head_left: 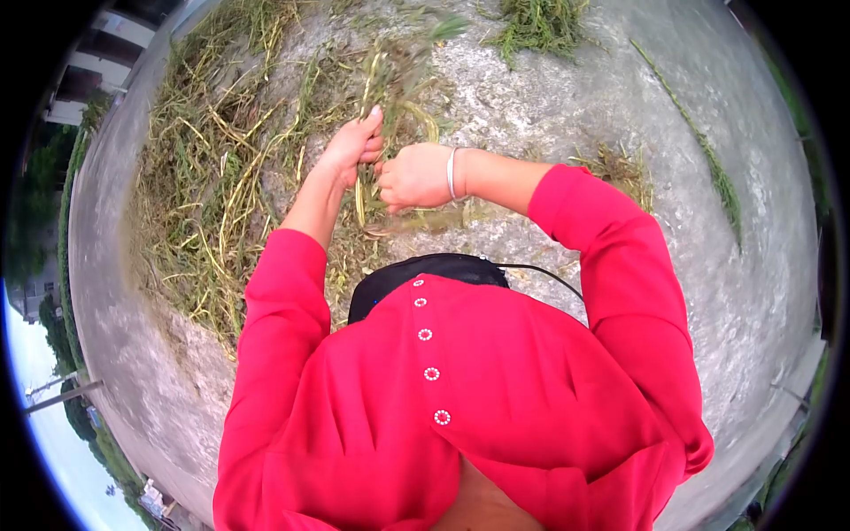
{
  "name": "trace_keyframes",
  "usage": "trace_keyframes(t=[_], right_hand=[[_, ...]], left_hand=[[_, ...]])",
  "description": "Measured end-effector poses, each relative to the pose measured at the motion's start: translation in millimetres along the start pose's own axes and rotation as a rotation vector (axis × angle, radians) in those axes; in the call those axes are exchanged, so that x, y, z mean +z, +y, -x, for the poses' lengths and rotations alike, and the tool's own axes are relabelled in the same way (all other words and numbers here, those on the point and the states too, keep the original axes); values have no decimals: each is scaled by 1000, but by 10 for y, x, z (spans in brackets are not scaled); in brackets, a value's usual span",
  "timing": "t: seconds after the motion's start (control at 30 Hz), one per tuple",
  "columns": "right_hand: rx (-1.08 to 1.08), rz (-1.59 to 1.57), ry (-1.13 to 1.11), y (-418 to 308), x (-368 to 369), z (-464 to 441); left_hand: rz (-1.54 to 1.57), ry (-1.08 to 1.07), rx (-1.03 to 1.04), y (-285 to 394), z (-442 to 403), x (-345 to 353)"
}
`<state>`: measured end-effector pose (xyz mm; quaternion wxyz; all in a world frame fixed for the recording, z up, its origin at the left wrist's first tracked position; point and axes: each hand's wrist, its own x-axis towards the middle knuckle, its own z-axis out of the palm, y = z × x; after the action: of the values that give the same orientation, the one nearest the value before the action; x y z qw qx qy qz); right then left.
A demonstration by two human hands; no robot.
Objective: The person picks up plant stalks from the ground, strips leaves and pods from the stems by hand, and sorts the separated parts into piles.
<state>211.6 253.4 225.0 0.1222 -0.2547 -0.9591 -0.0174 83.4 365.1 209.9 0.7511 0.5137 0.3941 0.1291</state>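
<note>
A bunch of plant stalks point(375, 81), yellowish with green leaves, is held in front of me, its upper end smeared by motion. Closed around the stalks is my left hand point(351, 147), thumb pointing up. My right hand point(420, 175), with a silvery bracelet point(452, 173) on the wrist, is closed just below and to the right, its fingers on the lower stalks. Part of its grip is hidden by the hand itself. Left of both hands, a wide heap of cut stalks point(212, 168), yellow and green, covers the ground.
Bare concrete point(744, 292) spreads to the right. On it lie a greener bunch of plants point(538, 26) at the top, one long green stalk point(699, 137) and a small dry clump point(622, 170). A black item point(425, 265) with a cable is at my waist.
</note>
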Motion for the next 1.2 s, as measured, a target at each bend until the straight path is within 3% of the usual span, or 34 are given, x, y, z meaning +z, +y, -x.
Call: trace_keyframes(t=[0.07,0.2,0.37,0.47,0.57,0.63,0.67,0.73,0.8,0.9,0.97,1.07,1.1,1.2], right_hand=[[-12,20,38,14,76,17],[235,37,-115,91,175,-68],[886,-171,-85,-5,353,171],[1183,-230,99,44,580,237],[1452,-405,199,152,499,176],[1492,-346,143,401,704,219],[1512,-320,112,548,831,274],[1725,-302,304,881,951,729],[1866,-440,393,927,784,1019],[1462,-335,250,868,727,1306],[1260,-525,136,443,446,1134],[1097,-692,195,-1,660,932],[989,-617,289,-95,839,893],[1063,-766,420,-320,809,778]], left_hand=[[-13,19,65,62,46,164],[-49,137,196,-90,-33,345],[121,350,404,193,16,274],[369,309,502,191,-20,212],[482,460,512,115,-75,308],[551,496,530,35,-181,296],[583,473,417,33,-114,409],[644,437,204,24,145,708],[648,401,228,-212,68,596],[637,411,241,-380,-61,400],[656,398,264,-360,-101,356],[684,389,327,-292,-183,319],[702,381,335,-285,-213,294],[778,361,335,-241,-260,307]])
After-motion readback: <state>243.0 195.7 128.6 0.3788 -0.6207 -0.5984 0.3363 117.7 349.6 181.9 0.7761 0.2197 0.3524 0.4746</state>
